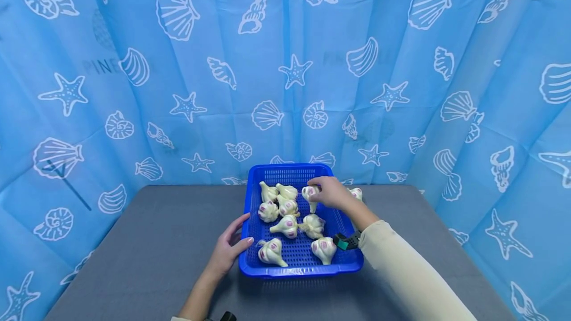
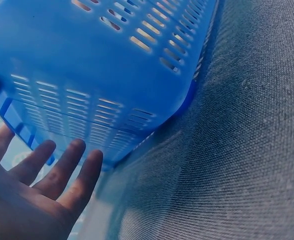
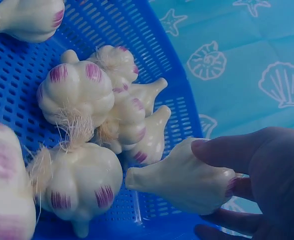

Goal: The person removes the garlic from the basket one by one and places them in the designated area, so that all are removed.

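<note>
A blue plastic basket (image 1: 301, 270) stands on the grey table, with several garlic bulbs (image 1: 286, 226) inside. At its left rim is my left hand (image 1: 226, 249), thumb over the rim and the other fingers along the outside; the left wrist view shows those fingers (image 2: 69, 175) spread beside the slotted wall. My right hand (image 1: 332, 193) pinches a garlic bulb (image 3: 179, 180) between thumb and fingers at the basket's far right. That bulb's stem points down into the basket. In the right wrist view, the other bulbs lie close by, some with purple marks and dry roots.
Another garlic bulb (image 1: 357, 193) shows past my right wrist, by the basket's right rim and partly hidden. A grey cloth (image 1: 178, 222) covers the table. Behind it hangs a blue curtain (image 1: 285, 88) with white shell prints.
</note>
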A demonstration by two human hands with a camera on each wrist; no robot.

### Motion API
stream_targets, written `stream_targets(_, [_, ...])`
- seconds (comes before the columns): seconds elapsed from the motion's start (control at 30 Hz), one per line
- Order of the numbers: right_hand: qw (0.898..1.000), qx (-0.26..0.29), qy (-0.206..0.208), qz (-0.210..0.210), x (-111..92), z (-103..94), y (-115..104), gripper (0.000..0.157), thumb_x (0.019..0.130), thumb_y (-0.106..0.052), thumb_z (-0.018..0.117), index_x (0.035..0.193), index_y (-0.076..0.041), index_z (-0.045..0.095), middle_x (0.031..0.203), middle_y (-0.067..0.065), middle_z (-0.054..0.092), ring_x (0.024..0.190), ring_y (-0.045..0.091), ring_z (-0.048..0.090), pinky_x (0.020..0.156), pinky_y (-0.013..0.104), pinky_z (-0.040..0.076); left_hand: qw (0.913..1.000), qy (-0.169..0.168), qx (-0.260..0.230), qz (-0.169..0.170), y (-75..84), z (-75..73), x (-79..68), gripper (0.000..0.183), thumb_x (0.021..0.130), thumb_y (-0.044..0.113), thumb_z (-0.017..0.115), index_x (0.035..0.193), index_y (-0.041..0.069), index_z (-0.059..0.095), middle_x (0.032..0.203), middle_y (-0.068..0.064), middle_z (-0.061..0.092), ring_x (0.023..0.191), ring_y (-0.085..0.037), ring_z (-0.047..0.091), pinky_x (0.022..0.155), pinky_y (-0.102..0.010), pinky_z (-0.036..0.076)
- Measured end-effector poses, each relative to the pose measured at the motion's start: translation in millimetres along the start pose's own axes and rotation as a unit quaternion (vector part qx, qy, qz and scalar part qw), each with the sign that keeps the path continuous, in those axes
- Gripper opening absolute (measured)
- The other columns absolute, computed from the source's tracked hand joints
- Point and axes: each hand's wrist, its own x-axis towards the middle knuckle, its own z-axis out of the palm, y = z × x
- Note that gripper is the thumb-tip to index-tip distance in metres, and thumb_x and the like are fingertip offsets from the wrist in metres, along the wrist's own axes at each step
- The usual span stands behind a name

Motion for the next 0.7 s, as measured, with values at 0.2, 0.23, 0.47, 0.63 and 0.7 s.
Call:
stream_targets(0.2, [1.0, 0.018, 0.022, -0.003, -8, -8.1, 5, 0.046, 0.084, -0.014, 0.072, 0.128, -0.002, 0.062, 0.122, 0.016, 0.064, 0.11, 0.031, 0.059, 0.088, 0.046, 0.048, 1.0, 0.001, 0.0, -0.003, -0.8, -0.2, -0.2, 0.056, 0.092, 0.008, 0.062, 0.145, 0.009, 0.045, 0.144, -0.024, 0.042, 0.12, -0.043, 0.052, 0.093, -0.054, 0.047])
stream_targets(0.23, [0.999, 0.021, 0.026, -0.003, -10, -9.6, 6, 0.046, 0.085, -0.014, 0.072, 0.128, -0.001, 0.062, 0.122, 0.016, 0.063, 0.108, 0.03, 0.059, 0.087, 0.046, 0.048, 1.0, 0.0, 0.002, -0.003, -1.4, -0.4, -0.1, 0.056, 0.092, 0.008, 0.062, 0.145, 0.009, 0.044, 0.145, -0.024, 0.042, 0.121, -0.043, 0.052, 0.093, -0.054, 0.047])
stream_targets(0.47, [0.997, 0.04, 0.073, -0.004, -19, -20.0, 17, 0.045, 0.086, -0.015, 0.073, 0.127, -0.002, 0.063, 0.109, 0.012, 0.066, 0.084, 0.022, 0.057, 0.072, 0.039, 0.047, 0.9998, 0.003, 0.014, -0.013, -2.7, -0.4, 0.8, 0.057, 0.093, 0.012, 0.063, 0.146, 0.012, 0.044, 0.146, -0.02, 0.042, 0.121, -0.043, 0.052, 0.093, -0.054, 0.047])
stream_targets(0.63, [0.991, 0.05, 0.12, 0.0, -27, -27.4, 26, 0.044, 0.086, -0.016, 0.073, 0.127, -0.002, 0.063, 0.093, 0.008, 0.064, 0.074, 0.02, 0.053, 0.062, 0.035, 0.043, 0.9999, 0.001, 0.015, -0.004, -4.2, -0.6, 1.2, 0.056, 0.093, 0.01, 0.062, 0.146, 0.011, 0.044, 0.146, -0.021, 0.042, 0.12, -0.042, 0.052, 0.094, -0.054, 0.047])
stream_targets(0.7, [0.988, 0.044, 0.146, -0.003, -30, -29.6, 31, 0.044, 0.085, -0.015, 0.074, 0.125, -0.001, 0.064, 0.091, 0.008, 0.064, 0.074, 0.02, 0.054, 0.061, 0.034, 0.043, 0.9999, 0.0, 0.015, -0.005, -4.2, -0.7, 1.2, 0.056, 0.093, 0.01, 0.062, 0.146, 0.011, 0.044, 0.146, -0.021, 0.042, 0.12, -0.042, 0.052, 0.094, -0.053, 0.047])
